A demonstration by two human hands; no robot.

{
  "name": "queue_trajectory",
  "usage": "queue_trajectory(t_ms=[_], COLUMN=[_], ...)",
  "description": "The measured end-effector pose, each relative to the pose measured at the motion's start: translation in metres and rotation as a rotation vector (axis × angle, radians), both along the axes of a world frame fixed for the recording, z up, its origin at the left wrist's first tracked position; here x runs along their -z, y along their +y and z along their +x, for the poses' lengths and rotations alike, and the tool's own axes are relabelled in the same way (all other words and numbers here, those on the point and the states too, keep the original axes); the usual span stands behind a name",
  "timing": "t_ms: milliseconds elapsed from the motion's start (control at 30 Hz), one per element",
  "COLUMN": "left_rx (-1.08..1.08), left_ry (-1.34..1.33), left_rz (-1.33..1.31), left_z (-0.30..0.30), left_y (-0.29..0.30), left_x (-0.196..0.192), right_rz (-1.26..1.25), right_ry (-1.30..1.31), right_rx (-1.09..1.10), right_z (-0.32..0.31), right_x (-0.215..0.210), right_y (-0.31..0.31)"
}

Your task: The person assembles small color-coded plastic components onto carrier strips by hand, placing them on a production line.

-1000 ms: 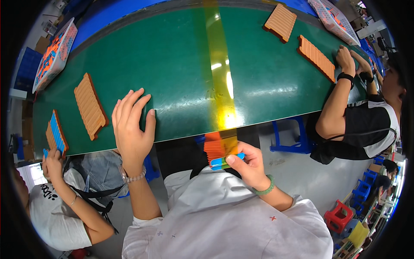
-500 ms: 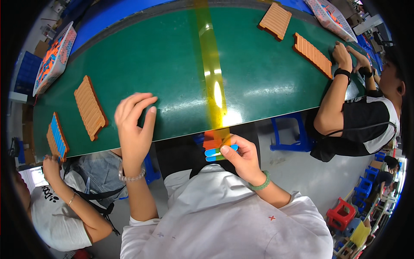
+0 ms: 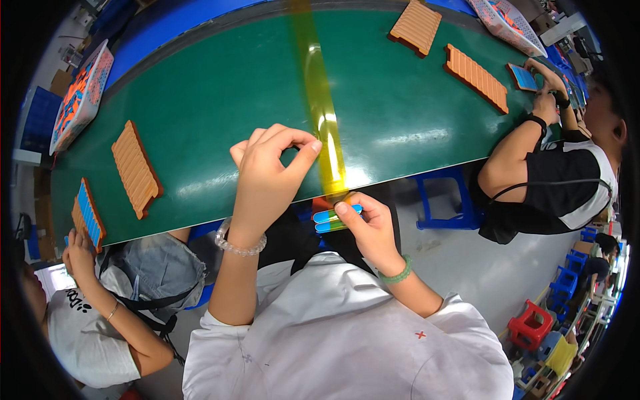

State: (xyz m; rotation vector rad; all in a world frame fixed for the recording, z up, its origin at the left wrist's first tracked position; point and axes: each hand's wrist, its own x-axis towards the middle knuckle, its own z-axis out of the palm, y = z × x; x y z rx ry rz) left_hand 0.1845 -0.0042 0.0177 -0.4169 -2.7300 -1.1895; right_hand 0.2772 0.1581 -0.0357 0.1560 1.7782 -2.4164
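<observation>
My right hand (image 3: pixel 375 233) is closed on two short blue strips (image 3: pixel 324 217) with rounded ends, held just off the table's near edge. A see-through yellow film strip (image 3: pixel 324 113) runs down the green table (image 3: pixel 220 100) to these strips and overlaps them; a bit of orange shows behind it. My left hand (image 3: pixel 272 170) is raised over the table's near edge, thumb and forefinger curled together in a pinch at the film's left border. Whether anything is between those fingertips cannot be made out.
Ridged orange-brown trays (image 3: pixel 135 170) lie at left and far right. One tray (image 3: pixel 88 212) at the left edge holds blue strips, beside a co-worker's hand (image 3: pixel 81 257). Another co-worker (image 3: pixel 567 173) handles a blue-filled tray (image 3: pixel 523 77). White baskets (image 3: pixel 100 87) of orange and blue pieces stand at the far corners.
My left hand has moved right to the yellow film, its fingers drawing together. My right hand keeps the blue strips. At right, a blue-filled tray has come into view by the co-worker's hands.
</observation>
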Motion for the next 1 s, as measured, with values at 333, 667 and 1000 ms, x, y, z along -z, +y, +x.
queue_trajectory(t_ms=[333,667,1000], left_rx=[-0.046,-0.047,-0.042], left_ry=[0.162,0.204,0.204], left_rz=[-0.068,-0.049,-0.042], left_z=[0.003,0.004,0.003], left_y=[0.005,0.005,0.004], left_x=[0.011,0.012,0.014], right_rz=[-0.036,0.127,0.128], right_ry=[-0.091,0.058,0.134], right_rx=[0.029,0.050,-0.045], right_z=[-0.009,-0.014,0.015], right_x=[0.023,0.040,-0.005], right_y=[-0.004,0.001,-0.005])
